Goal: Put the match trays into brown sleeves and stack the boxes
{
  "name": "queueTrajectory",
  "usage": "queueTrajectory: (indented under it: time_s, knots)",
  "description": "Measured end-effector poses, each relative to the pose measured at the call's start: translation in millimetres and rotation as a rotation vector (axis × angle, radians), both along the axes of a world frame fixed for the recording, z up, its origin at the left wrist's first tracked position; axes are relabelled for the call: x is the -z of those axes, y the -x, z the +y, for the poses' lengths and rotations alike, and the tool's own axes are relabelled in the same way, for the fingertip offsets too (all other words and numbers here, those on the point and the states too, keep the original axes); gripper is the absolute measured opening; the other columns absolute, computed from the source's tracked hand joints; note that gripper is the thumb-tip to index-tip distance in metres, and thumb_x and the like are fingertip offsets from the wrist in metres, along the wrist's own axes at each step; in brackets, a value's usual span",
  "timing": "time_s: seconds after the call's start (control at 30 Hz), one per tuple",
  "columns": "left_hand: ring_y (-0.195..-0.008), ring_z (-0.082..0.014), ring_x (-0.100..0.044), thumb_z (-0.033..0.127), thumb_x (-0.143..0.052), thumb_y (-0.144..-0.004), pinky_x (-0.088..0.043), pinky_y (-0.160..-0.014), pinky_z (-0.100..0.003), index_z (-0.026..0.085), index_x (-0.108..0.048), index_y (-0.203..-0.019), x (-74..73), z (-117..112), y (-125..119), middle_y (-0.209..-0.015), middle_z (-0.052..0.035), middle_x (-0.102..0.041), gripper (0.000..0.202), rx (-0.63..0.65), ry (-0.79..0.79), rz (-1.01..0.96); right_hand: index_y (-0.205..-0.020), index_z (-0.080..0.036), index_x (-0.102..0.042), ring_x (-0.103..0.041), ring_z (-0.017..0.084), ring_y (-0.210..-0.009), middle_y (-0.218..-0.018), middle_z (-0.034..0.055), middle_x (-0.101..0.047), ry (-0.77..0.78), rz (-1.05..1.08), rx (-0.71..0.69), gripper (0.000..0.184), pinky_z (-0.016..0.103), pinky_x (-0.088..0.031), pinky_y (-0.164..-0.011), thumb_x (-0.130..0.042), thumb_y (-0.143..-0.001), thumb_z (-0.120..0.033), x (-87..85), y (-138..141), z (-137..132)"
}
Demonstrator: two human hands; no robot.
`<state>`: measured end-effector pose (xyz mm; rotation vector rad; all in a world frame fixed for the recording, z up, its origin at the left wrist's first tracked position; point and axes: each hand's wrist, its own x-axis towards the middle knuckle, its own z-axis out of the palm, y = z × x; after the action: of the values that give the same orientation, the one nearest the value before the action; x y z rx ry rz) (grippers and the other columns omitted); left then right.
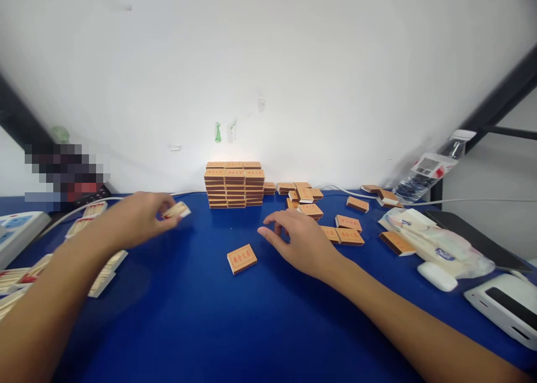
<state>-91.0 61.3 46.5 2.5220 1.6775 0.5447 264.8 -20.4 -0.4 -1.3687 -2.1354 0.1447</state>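
A small tray (181,208) of matches (175,209) is sitting in the left hand (140,221), which is pinching it between thumb and fingers over the blue table (210,327). It is looking blurry, so I cannot tell how full it is. If the hand is tipping it too far, matches could slide out; if the pinch is too hard, the thin sides could bend. The right hand (304,239) is holding nothing, with its thumb and finger apart, and I cannot tell if it is touching the table. One box (242,259) is lying flat near it. A neat pile (234,187) of boxes is standing by the wall (293,64), between the two hands but farther back; a bump from either hand could knock it down. Loose boxes (349,237) are lying to the right, and the right hand could be pushing some if it swings out. Other trays (107,274) are lying around the left arm (54,293), where a low sleeve-less brush could spill their matches.
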Motion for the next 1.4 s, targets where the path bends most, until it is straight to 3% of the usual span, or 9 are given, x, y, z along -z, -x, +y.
queueTrajectory:
  time_s: [0.13,0.27,0.47,0.57,0.67,0.77,1.0,1.17,1.4]
  knots:
    - [-0.103,-0.0292,-0.072,0.05,-0.065,-0.093,-0.054,-0.091,-0.039,0.024,-0.076,-0.116,8.6,-34.5,-71.3,-0.11,-0.008,-0.079,0.036,0.288,-0.025,0.007,-0.129,-0.022,-0.066,-0.068,0.026,-0.096,-0.106,0.0084,-0.073,0.013,0.012,-0.105,0.028,0.043,-0.055,-0.086,-0.066,-0.102,-0.03,4.6,0.6,-0.8]
    - [-0.104,-0.0245,-0.072,0.049,-0.067,-0.096,-0.056,-0.091,-0.035,0.026,-0.073,-0.116,25.2,-52.4,-100.5,-0.113,-0.0048,-0.077,0.031,0.42,0.031,-0.117,-0.15,-0.029,-0.054,-0.068,0.025,-0.108,-0.137,0.0103,-0.066,0.085,0.074,-0.28,0.052,0.042,-0.057,-0.092,-0.07,-0.101,-0.031,6.7,3.7,-3.9]
    - [-0.103,-0.0236,-0.073,0.054,-0.075,-0.09,-0.057,-0.091,-0.035,0.029,-0.061,-0.135,32.4,-54.3,-99.4,-0.113,-0.0027,-0.076,0.053,0.394,0.103,-0.193,-0.131,-0.027,-0.068,-0.066,0.025,-0.101,-0.109,0.0064,-0.072,0.154,0.13,-0.31,0.033,0.039,-0.055,-0.086,-0.073,-0.098,-0.029,3.5,0.5,-1.2]
    - [-0.101,-0.0265,-0.072,0.066,-0.083,-0.076,-0.057,-0.085,-0.036,0.026,-0.065,-0.126,28.0,-56.8,-98.9,-0.113,-0.0047,-0.074,0.067,0.357,0.086,-0.104,-0.125,-0.026,-0.07,-0.065,0.022,-0.09,-0.103,0.0046,-0.072,0.182,0.189,-0.241,0.031,0.037,-0.053,-0.08,-0.076,-0.095,-0.028,0.7,-5.6,4.3]
    - [-0.087,-0.0253,-0.069,0.065,-0.084,-0.072,-0.054,-0.072,-0.035,0.024,-0.072,-0.096,25.4,-58.5,-99.3,-0.097,-0.004,-0.072,0.05,0.378,0.068,0.017,-0.124,-0.027,-0.071,-0.062,0.02,-0.084,-0.1,0.0029,-0.072,0.251,0.245,-0.183,0.033,0.034,-0.05,-0.073,-0.078,-0.092,-0.028,-1.4,-14.7,12.6]
    - [-0.079,-0.022,-0.067,0.047,-0.08,-0.08,-0.05,-0.066,-0.033,0.024,-0.072,-0.084,25.1,-57.5,-98.8,-0.087,-0.0021,-0.07,0.025,0.395,0.088,0.03,-0.121,-0.026,-0.072,-0.062,0.019,-0.083,-0.101,0.0024,-0.073,0.392,0.324,-0.234,0.031,0.032,-0.048,-0.07,-0.078,-0.091,-0.03,-3.5,-23.9,20.6]
    - [-0.101,-0.0227,-0.072,0.046,-0.074,-0.094,-0.057,-0.09,-0.035,0.023,-0.075,-0.12,27.7,-57.7,-103.1,-0.11,-0.005,-0.076,0.035,0.367,-0.077,-0.247,-0.121,-0.022,-0.07,-0.066,0.019,-0.088,-0.101,0.0039,-0.074,0.537,0.515,-0.288,0.035,0.035,-0.053,-0.08,-0.079,-0.09,-0.036,-1.6,-27.0,25.3]
    - [-0.097,-0.019,-0.069,0.026,-0.064,-0.103,-0.057,-0.088,-0.032,0.021,-0.077,-0.12,36.9,-64.0,-114.3,-0.108,-0.0069,-0.074,0.022,0.443,-0.323,-0.37,-0.12,-0.024,-0.071,-0.066,0.019,-0.087,-0.098,0.0025,-0.074,0.5,0.554,-0.283,0.034,0.035,-0.053,-0.08,-0.08,-0.09,-0.035,-0.3,-17.7,19.0]
    - [-0.097,-0.0182,-0.068,0.022,-0.066,-0.102,-0.057,-0.084,-0.031,0.02,-0.075,-0.126,39.9,-64.2,-113.5,-0.111,-0.0081,-0.07,0.026,0.486,-0.322,-0.38,-0.12,-0.026,-0.072,-0.066,0.02,-0.09,-0.101,0.0028,-0.076,0.482,0.584,-0.289,0.034,0.035,-0.052,-0.079,-0.082,-0.089,-0.035,0.8,-14.7,17.0]
